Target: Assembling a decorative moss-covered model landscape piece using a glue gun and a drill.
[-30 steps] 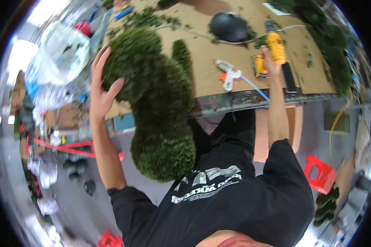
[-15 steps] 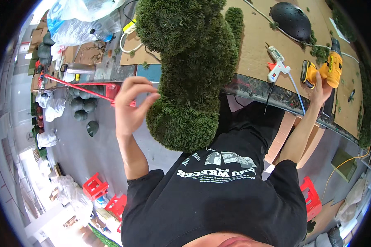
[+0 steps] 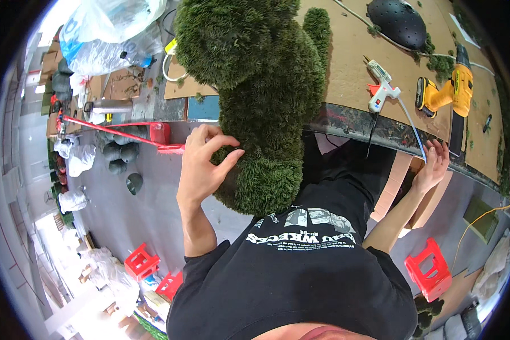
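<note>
A large figure of dense green artificial foliage (image 3: 266,113), with rounded lobes, stands upright over the table edge, its lower end near my lap. My left hand (image 3: 207,164) is at its left side, thumb and forefinger bent but apart, fingertips against or just in front of the greenery. Nothing shows between them. My right hand (image 3: 432,165) is at the table's front edge, fingers loosely apart, beside the lower end of a long glue stick (image 3: 412,126). That stick runs from a white glue gun (image 3: 383,88). Beyond lies a yellow cordless drill (image 3: 454,90), out of my hand.
A black perforated dome (image 3: 396,25) and scattered green sprigs lie on the cardboard-covered table (image 3: 351,62). Plastic bags (image 3: 107,34), a bottle (image 3: 136,56) and a metal flask (image 3: 110,106) are at the left. Red stools (image 3: 428,269) stand on the floor.
My right hand has let go of the drill, now lying on the table, and drawn back to the table edge. My left hand has moved right, onto or close to the foliage.
</note>
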A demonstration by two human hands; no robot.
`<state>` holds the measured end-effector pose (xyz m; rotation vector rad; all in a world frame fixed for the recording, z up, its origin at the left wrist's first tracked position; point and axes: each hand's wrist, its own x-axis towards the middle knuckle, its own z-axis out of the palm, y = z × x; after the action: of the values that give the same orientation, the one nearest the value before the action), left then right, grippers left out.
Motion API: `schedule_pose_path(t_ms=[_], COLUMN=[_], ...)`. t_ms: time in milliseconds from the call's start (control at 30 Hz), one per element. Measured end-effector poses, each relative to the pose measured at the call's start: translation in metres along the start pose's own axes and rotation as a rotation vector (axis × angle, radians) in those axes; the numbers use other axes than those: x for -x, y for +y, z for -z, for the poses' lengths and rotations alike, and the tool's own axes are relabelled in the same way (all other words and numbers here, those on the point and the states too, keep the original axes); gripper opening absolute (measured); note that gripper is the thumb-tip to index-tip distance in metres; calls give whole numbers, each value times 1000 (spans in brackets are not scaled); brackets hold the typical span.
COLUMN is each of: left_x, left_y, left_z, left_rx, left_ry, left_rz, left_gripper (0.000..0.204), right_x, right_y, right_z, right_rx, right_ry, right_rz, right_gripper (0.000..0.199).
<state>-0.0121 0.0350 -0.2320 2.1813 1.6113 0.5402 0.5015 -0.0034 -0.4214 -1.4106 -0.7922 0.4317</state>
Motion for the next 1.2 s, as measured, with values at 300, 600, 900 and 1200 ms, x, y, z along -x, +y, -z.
schedule_pose_path(t_ms=[300,600,900,1200], left_x=[14,71,-25,-5], left_y=[-11,-107,-5,-12], left_z=[22,52,38,27], left_rx=[176,-371,362,510], left_ry=[146,665,749,693], left_rz=[90,547,73,96], left_gripper=[8,21,20,17], right_x=[5,29,24,9], right_y=[-13,-74,-233,-243], right_z=[-10,-71,-260,-293], right_rx=[39,-163,-236,84], right_ry=[-60,-357,-785,-767], right_rz=[47,-29,559,921], right_gripper=[37,9,25,16])
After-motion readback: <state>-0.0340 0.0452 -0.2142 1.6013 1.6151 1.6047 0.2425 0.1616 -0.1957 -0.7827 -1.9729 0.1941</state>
